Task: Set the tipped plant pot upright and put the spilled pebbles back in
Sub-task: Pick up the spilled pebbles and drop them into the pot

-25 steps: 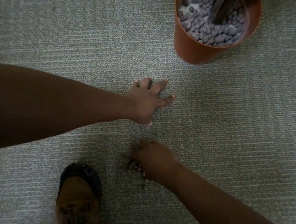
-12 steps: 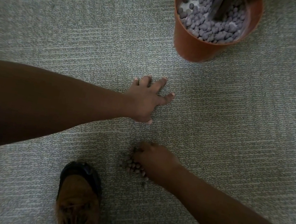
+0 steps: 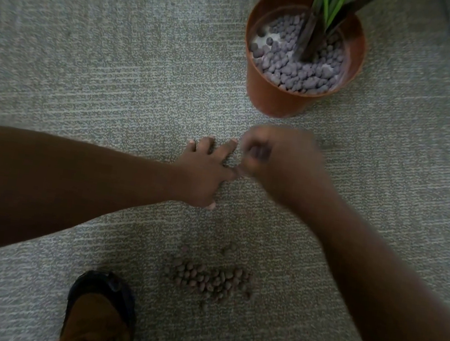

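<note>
upright pot [image 3: 275, 102], spilled pebbles [image 3: 208, 280], carpet [image 3: 88, 62]

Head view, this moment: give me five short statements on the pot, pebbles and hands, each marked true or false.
1. The orange plant pot stands upright on the carpet. True.
2. No spilled pebbles remain on the carpet. False: a pile of spilled pebbles lies near the shoe.
3. The left hand rests flat on the carpet, fingers spread. True.
4. The right hand is down on the pebble pile. False: it is raised, curled and blurred, between the pile and the pot.
5. The pot holds no pebbles. False: grey pebbles surround the plant stems.
</note>
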Demonstrator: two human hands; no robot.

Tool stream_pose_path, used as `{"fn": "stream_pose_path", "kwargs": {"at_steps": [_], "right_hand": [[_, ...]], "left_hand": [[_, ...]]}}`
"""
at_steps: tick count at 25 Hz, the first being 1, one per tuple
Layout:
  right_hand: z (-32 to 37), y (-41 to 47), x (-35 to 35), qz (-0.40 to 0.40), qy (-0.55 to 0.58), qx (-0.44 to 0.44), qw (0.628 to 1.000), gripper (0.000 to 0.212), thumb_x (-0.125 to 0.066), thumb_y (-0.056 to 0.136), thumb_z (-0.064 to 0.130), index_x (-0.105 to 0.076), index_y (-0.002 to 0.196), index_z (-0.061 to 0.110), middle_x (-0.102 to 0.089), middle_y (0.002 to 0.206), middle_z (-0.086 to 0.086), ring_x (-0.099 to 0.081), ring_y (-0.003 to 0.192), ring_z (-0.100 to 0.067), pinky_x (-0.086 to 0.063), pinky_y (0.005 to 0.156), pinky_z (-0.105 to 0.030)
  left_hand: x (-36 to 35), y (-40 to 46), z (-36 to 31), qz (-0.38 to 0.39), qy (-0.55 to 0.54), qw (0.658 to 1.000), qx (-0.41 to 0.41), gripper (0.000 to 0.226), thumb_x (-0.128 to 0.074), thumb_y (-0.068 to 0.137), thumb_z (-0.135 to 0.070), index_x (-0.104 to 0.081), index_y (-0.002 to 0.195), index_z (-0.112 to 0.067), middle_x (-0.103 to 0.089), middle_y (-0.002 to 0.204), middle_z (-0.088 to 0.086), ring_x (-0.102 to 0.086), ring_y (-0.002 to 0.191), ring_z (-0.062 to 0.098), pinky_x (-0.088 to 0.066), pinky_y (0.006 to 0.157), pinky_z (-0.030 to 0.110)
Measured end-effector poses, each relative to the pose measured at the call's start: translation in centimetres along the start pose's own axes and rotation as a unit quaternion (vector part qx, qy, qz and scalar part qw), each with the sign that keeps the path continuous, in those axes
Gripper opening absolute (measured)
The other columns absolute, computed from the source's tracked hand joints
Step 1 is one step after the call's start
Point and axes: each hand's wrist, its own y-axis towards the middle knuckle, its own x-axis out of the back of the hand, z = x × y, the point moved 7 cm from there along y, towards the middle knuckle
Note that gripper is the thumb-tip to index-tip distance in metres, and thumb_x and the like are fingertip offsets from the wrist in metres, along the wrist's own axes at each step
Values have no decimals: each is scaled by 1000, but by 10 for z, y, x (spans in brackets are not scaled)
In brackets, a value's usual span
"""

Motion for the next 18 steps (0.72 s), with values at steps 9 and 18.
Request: {"fn": "stream_pose_path", "kwargs": {"at_steps": [9, 18], "right_hand": [[-65, 75, 49, -169, -2, -66, 983, 28, -61, 95, 22, -71, 121, 17, -73, 116, 0, -66, 108, -12, -50, 100, -30], [-28, 10, 22, -228, -6, 50, 972, 10, -64, 91, 4, -73, 92, 7, -67, 90, 1, -54, 86, -3, -41, 78, -11]], "left_hand": [[-4, 1, 2, 8, -7, 1000, -11, 117, -80, 70, -61, 6, 149, -56, 19, 164, -1, -1, 145, 48, -18, 114, 69], [-3, 2, 3, -2, 8, 1000, -5, 114, -79, 68, -63, 1, 150, -55, 16, 165, 1, -5, 144, 48, -22, 114, 67]]}}
